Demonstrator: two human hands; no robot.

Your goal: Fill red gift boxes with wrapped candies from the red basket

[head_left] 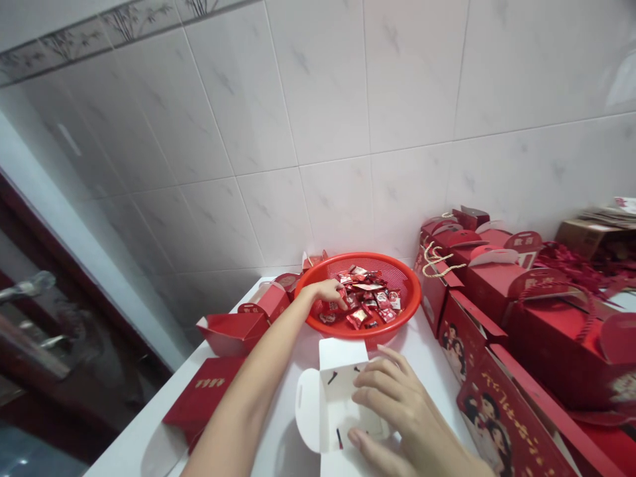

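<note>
A red plastic basket (410, 291) holds several small wrapped candies (370, 301) in red, white and dark wrappers. My left hand (328, 291) reaches over the basket's left side, its fingers bent down at the candies; whether it grips one is hidden. In front of the basket stands an open box (330, 404) with a white inside and its flaps spread. Over the right side of that box is my right hand (392, 404), fingers apart and nothing between them.
Rows of red gift boxes (541, 318) with handles fill the right side. More red boxes (209, 391) stand at the left edge of the white table (134, 437). A tiled wall (332, 132) rises behind, and a dark door (59, 344) is at far left.
</note>
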